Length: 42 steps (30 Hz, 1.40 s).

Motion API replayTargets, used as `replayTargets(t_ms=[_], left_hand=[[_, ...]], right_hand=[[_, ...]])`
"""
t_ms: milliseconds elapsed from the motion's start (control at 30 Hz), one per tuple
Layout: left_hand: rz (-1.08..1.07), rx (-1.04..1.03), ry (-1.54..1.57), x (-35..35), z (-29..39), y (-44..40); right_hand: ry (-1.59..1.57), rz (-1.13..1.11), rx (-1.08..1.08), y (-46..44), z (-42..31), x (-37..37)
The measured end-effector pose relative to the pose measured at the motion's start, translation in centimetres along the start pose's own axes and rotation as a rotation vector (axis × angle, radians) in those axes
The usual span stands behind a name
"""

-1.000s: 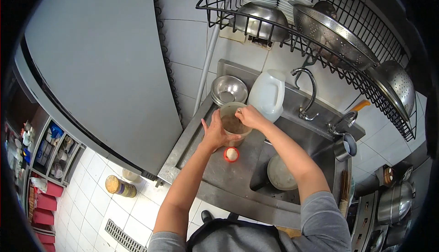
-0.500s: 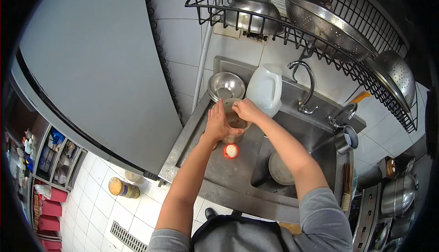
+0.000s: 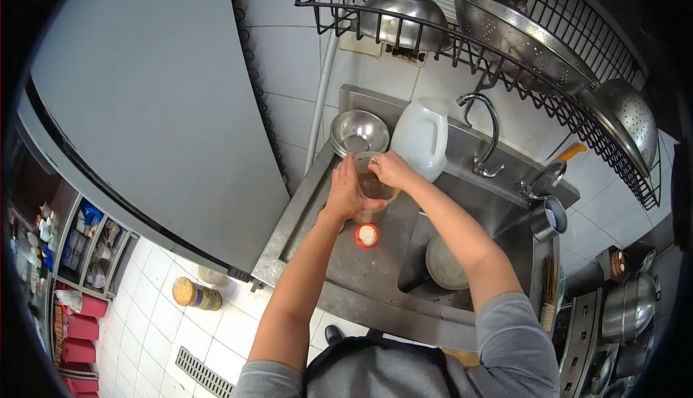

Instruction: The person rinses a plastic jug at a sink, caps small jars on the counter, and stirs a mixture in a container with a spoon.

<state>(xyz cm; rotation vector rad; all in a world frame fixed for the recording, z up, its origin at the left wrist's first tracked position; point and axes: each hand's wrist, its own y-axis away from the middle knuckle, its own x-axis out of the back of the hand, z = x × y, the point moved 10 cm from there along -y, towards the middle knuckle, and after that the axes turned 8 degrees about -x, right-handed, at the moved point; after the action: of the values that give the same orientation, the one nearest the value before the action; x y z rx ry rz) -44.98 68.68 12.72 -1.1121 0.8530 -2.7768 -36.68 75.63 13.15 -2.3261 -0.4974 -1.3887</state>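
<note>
A translucent round container [image 3: 373, 179] with brownish contents stands on the steel drainboard [image 3: 354, 275]. My left hand [image 3: 346, 192] is wrapped around its left side, thumb across the near side. At its right rim my right hand [image 3: 390, 171] is closed in a pinch on the end of a thin utensil, whose lower part is hidden in the container. Just in front lies a red-rimmed cap [image 3: 367, 235] with something pale in it. Stacked metal bowls [image 3: 359, 133] are behind the container, and a white jug [image 3: 421, 140] stands to the right of them.
The sink basin [image 3: 419, 268] at the right holds a round pan [image 3: 447, 263]. A faucet [image 3: 492, 127] rises behind it, with a metal cup [image 3: 548, 219] at the right. Overhead hangs a wire rack [image 3: 462, 50] with plates and colanders. A refrigerator [image 3: 144, 109] fills the left; a jar [image 3: 196, 294] stands on the floor.
The camera view has shifted slightly. My left hand's fingers have moved from spread to closer together against the container; my right hand stays at the rim.
</note>
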Motion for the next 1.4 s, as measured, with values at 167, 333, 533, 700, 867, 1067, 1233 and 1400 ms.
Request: replayTargets(t_ms=[167,333,533,700,867,1067,1233,1400], left_hand=[[-0.012,0.007,-0.017,-0.1,0.0,-0.1],[-0.003,-0.024,-0.017,-0.1,0.1,-0.1],[0.006,-0.01,-0.001,-0.1,0.1,0.1],[0.017,-0.032,0.011,-0.1,0.0,0.0],[0.005,-0.023,-0.023,-0.2,-0.1,0.0],[0.013,-0.017,-0.003,-0.2,-0.2,0.1],[0.019,-0.021,0.013,-0.2,0.0,0.1],[0.021,-0.042,-0.033,-0.4,-0.3,0.1]], right_hand=[[-0.264,-0.359,-0.315,1.9,0.7,-1.8],[-0.248,0.03,-0.042,0.6,0.4,-1.6],[-0.026,-0.091,-0.161,0.3,1.0,0.4],[-0.339,-0.339,-0.279,0.9,1.7,-3.8],[-0.211,0.106,-0.029,0.1,0.1,-0.5],[-0.299,-0.197,-0.221,0.7,2.0,-1.3],[-0.292,-0.052,-0.11,1.2,0.0,-1.9],[-0.144,0.077,0.018,0.3,-0.6,0.2]])
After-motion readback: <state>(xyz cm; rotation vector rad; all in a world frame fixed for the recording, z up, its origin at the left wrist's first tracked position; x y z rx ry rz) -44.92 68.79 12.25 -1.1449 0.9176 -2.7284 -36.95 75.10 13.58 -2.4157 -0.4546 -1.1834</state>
